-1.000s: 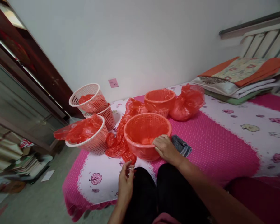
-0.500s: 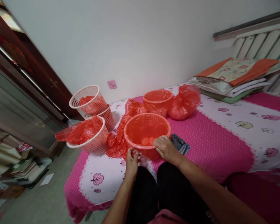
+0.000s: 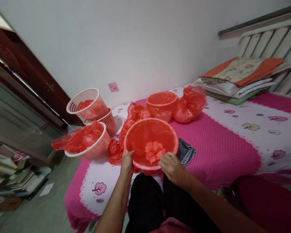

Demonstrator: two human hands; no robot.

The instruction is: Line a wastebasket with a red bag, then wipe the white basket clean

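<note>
A round basket lined with a red plastic bag (image 3: 150,142) is tilted toward me at the near edge of the bed. My left hand (image 3: 126,162) grips its rim on the left side. My right hand (image 3: 172,166) is curled over the rim on the right. A bunched knot of red plastic lies in the bottom of the basket. Loose red bags (image 3: 126,127) lie just behind it.
Three white mesh baskets (image 3: 92,142) with red bags sit stacked at the bed's left corner. Another red-lined basket (image 3: 162,104) and a full red bag (image 3: 190,105) stand farther back. A grey cloth (image 3: 186,151) lies beside the basket. Folded bedding (image 3: 235,81) is stacked at the headboard. The pink bedspread (image 3: 223,149) covers the bed.
My left hand rose from my lap to the basket's left rim and took hold. The basket has tipped toward me, showing its inside. The view shifted slightly.
</note>
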